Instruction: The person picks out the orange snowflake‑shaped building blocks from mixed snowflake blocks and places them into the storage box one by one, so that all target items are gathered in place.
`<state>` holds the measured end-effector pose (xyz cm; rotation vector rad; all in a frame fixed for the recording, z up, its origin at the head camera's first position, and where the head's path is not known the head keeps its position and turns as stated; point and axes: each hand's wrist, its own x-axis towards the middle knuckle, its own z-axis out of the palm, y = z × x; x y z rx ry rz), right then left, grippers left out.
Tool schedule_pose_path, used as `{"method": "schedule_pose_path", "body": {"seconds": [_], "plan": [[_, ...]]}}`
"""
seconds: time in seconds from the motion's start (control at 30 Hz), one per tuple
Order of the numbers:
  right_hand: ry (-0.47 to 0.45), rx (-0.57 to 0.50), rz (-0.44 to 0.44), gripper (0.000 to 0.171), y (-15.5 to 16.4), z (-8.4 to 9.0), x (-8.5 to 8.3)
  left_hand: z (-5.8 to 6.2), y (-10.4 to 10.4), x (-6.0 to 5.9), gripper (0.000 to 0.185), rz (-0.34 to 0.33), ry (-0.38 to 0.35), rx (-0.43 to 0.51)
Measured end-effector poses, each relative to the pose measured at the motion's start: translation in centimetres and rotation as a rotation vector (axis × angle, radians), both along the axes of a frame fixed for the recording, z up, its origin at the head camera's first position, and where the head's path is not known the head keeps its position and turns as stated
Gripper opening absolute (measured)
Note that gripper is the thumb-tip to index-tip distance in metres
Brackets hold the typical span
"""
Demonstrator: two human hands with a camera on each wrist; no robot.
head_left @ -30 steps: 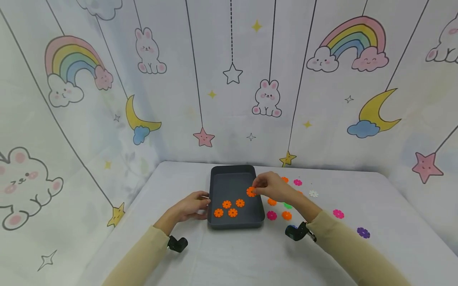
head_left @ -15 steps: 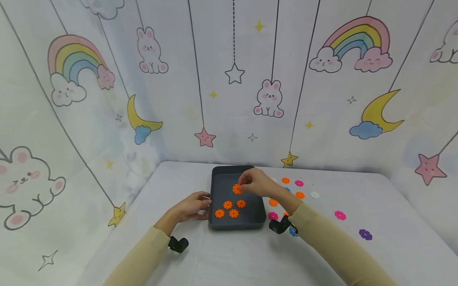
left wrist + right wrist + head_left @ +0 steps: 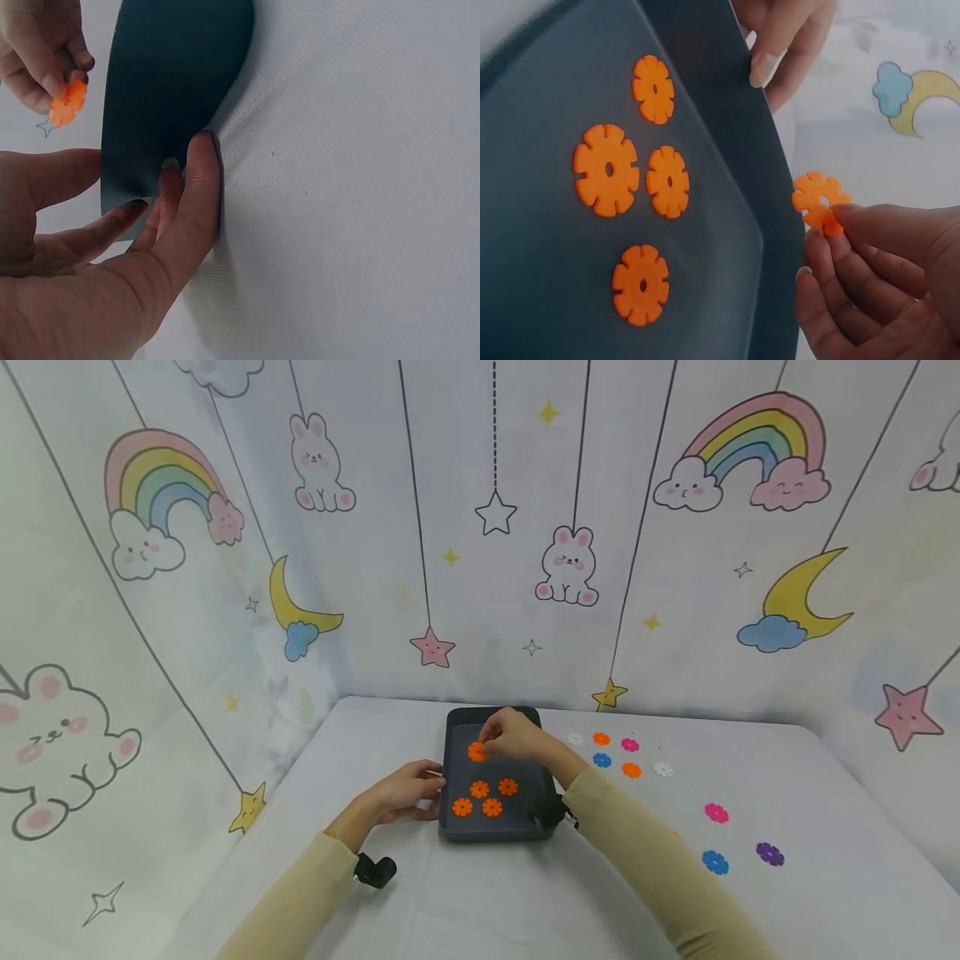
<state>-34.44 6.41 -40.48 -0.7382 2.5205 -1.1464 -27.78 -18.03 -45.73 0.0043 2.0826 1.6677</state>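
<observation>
Right hand (image 3: 517,739): orange disc (image 3: 477,752) pinched at fingertips, held over far part of tray (image 3: 457,743). Left hand (image 3: 405,791): fingers straight, pressed against tray's left wall. Tray contents: four orange discs (image 3: 484,797) lying flat, clustered near front. Loose discs (image 3: 630,756) scattered on table (image 3: 487,902), right of tray.

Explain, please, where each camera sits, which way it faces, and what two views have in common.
Head: worn high, facing forward and down at the dark tray; both sleeves and hands show.
Left wrist: beside the tray's outer wall; left hand touches it.
Right wrist: over the tray; right hand pinches an orange disc.
All three share that disc and tray.
</observation>
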Motion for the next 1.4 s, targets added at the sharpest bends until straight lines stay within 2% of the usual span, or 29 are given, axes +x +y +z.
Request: {"method": "schedule_pose_path", "body": {"seconds": [0.17, 0.4, 0.63, 0.77, 1.13, 1.27, 1.4], "plan": [[-0.020, 0.035, -0.026, 0.011, -0.8, -0.5, -0.6, 0.0, 0.1, 0.1, 0.047, -0.006, -0.004, 0.015], [-0.056, 0.097, -0.020, 0.009, -1.9, -1.7, -1.3, 0.0, 0.2, 0.1, 0.046, -0.004, -0.013, 0.026], [-0.133, 0.120, -0.060, 0.006, -2.4, -3.1, -1.5, -0.1, 0.5, 0.2, 0.046, -0.010, -0.010, 0.028], [-0.131, 0.160, -0.071, 0.007, -2.6, -3.4, -1.5, -0.1, 0.6, 0.2, 0.046, -0.005, -0.016, 0.027], [-0.073, 0.227, -0.031, 0.011, -2.1, -2.4, -1.2, 0.2, 0.6, 0.1, 0.045, -0.001, -0.016, 0.025], [-0.050, 0.247, 0.009, 0.010, -1.4, -1.4, -0.6, 0.1, 0.3, -0.2, 0.045, 0.000, -0.012, 0.021], [-0.013, 0.257, 0.060, 0.021, -0.4, 0.1, 0.3, 0.0, 0.1, -0.3, 0.045, 0.006, -0.008, 0.022]]}}
